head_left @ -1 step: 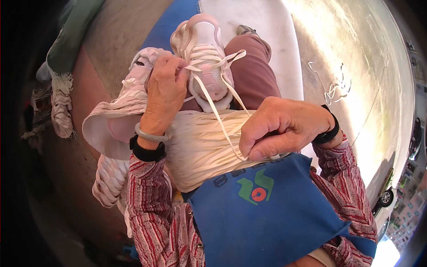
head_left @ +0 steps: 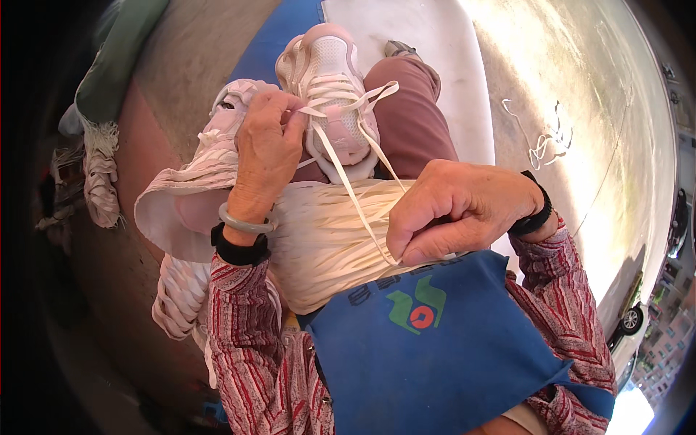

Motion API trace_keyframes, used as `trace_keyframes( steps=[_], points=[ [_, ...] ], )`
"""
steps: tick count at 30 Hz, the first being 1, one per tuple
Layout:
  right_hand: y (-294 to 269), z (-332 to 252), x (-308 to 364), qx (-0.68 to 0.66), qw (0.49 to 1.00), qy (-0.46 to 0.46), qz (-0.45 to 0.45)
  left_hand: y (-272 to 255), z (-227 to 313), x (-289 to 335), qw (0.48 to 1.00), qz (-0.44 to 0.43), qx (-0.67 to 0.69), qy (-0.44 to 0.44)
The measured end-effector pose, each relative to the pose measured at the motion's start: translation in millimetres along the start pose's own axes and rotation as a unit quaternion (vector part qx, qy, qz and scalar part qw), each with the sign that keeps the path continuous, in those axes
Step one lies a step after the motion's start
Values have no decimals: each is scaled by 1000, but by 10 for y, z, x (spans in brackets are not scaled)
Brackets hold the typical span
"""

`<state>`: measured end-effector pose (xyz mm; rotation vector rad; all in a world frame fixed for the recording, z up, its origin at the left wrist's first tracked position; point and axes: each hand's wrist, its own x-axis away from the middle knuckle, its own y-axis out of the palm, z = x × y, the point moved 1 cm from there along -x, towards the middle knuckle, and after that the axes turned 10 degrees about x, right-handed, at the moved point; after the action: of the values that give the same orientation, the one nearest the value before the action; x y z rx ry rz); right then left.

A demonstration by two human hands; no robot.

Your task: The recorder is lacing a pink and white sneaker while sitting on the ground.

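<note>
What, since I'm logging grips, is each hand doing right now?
Left hand: closed, pinching the flat white shoelace at the pink-and-white mesh sneaker.
Right hand: closed, holding a length of shoelace that runs from that sneaker.

Around the lace bundle [head_left: 312, 250], the laced shoe [head_left: 348, 141] lies at twelve o'clock, the trouser leg [head_left: 413, 109] at one, the left hand [head_left: 268, 141] at eleven, the right hand [head_left: 457, 210] at three. A hank [head_left: 180, 297] hangs at eight; the cloth [head_left: 435, 370] spreads at five. Loose laces [head_left: 536, 153] lie on the floor [head_left: 565, 58] at two, well apart.
</note>
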<state>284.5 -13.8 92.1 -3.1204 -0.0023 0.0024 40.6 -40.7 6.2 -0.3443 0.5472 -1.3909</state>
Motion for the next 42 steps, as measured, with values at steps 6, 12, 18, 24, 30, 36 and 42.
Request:
trace_keyframes(
  steps=[6, 12, 18, 24, 30, 36, 42],
  points=[
    [109, -12, -69, -97, 986, -133, -32, -1, 202, -137, 995, -24, 56, -84],
    [27, -97, -15, -91, 992, -83, -29, -89, -55, -190, 991, 16, 54, -118],
    [209, -77, -179, 47, 996, -64, 42, -246, -34, -86, 985, 104, 31, -130],
    [306, -242, -453, 231, 968, -59, 78, -318, 212, 306, 856, -166, 287, -396],
    [591, 73, -721, 293, 952, -77, 31, 150, 553, 211, 690, -74, 524, -494],
    [301, 33, -416, 356, 921, 49, 153, 238, 409, 436, 758, -119, 493, -410],
    [-483, 598, -266, 511, 761, 95, 388, 324, 474, 519, 829, -179, 378, -370]
  ],
)
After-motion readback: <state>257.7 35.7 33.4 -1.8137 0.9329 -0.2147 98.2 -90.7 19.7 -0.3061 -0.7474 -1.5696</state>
